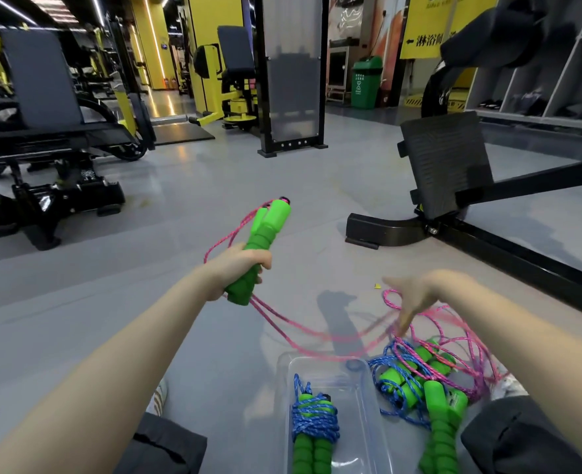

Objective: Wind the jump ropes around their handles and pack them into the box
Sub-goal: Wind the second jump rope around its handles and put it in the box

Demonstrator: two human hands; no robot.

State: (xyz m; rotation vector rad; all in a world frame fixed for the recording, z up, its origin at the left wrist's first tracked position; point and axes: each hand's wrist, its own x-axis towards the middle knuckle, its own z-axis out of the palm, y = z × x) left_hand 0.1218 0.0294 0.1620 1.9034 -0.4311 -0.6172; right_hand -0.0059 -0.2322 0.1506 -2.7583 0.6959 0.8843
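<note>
My left hand [238, 268] grips a pair of green handles [265, 230] held together, pointing up and away. Their pink rope [303, 330] trails from the handles' lower end down and right to my right hand [416, 299], whose fingers point down into the loose pink loops; motion blur hides whether they pinch the rope. A clear plastic box [361, 398] on the floor holds one green-handled rope wound in blue cord [315, 422]. Right of the box lies a tangled heap of green handles with blue and pink ropes [430, 378].
I sit on a grey gym floor with my knees [166, 443] at the bottom edge. A black bench footplate and frame [447, 172] stand close at right, a black machine [50, 200] at left, a weight stack frame [293, 97] ahead.
</note>
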